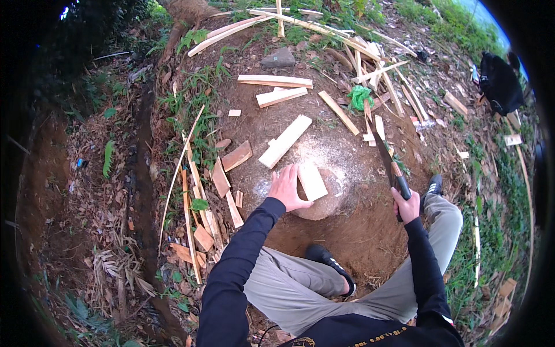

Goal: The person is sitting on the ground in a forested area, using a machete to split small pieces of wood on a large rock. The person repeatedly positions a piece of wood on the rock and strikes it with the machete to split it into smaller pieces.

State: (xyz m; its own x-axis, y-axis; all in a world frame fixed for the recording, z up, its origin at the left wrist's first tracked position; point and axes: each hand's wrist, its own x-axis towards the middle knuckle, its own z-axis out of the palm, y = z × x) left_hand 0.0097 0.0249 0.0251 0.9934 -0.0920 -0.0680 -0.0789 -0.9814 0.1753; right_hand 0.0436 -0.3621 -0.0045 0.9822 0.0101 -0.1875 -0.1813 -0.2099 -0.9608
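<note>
My left hand (286, 188) grips the left edge of a short pale wood block (312, 180) that stands on a rounded stone or stump (324, 203) dusted with pale chips. My right hand (406, 205) is closed around the dark handle of a long machete (386, 157), its blade pointing up and away, off to the right of the block. My legs in grey trousers and black shoes frame the stump.
Several cut wood planks (284, 140) and strips (275, 80) lie scattered on the bare dirt mound ahead. Thin slats pile at the left (199, 214). A green bag (359, 96) and a black backpack (500, 84) sit farther off.
</note>
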